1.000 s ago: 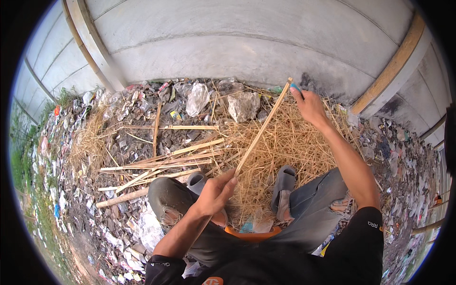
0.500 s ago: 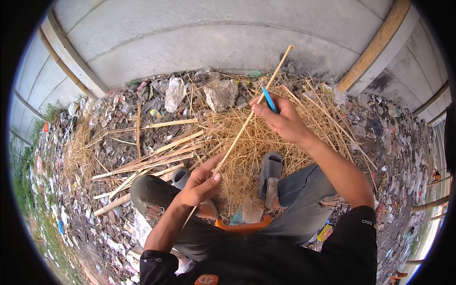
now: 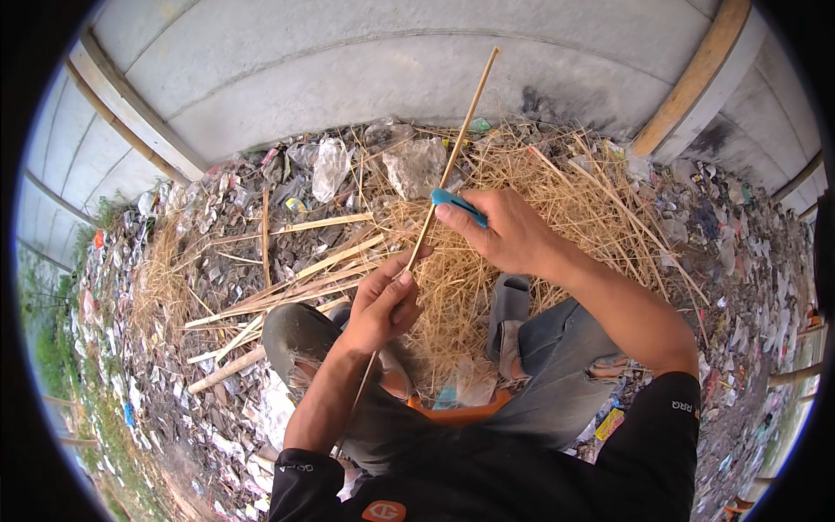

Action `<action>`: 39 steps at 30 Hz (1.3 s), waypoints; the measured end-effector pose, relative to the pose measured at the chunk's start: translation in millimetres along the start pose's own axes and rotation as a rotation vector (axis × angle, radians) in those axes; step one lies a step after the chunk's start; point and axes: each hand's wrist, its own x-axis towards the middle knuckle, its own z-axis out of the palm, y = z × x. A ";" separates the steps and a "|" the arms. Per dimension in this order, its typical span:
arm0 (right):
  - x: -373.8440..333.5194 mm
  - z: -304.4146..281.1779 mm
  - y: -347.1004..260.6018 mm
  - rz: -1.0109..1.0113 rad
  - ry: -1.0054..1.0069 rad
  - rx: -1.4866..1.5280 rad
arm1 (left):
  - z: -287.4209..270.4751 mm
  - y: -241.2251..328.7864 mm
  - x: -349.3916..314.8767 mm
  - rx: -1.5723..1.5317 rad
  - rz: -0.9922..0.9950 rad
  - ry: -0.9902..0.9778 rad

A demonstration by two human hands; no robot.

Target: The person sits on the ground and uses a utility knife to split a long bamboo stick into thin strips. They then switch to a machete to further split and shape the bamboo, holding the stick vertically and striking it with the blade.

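Across both your hands slants a thin strip point(image 3: 470, 117), its long axis running from below your left hand point(image 3: 383, 306) up and rightward, far tip beyond your right hand point(image 3: 504, 230), toward the wall point(image 3: 348, 78). Your left pinches it between thumb and fingers; your right grips a blue cutter point(image 3: 466, 210) at it.

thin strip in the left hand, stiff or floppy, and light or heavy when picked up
The thin strip is probably fairly stiff: its long upper end extends nearly straight past the hands without drooping. It's likely light, being so slender and held by the left hand between thumb and fingers. Pushed sideways, it may flex a little, given its length and narrowness.
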 end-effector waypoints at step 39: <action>-354.8 -234.5 307.6 1.056 1.034 -0.159 | -268.7 87.5 -163.2 1.448 0.176 0.976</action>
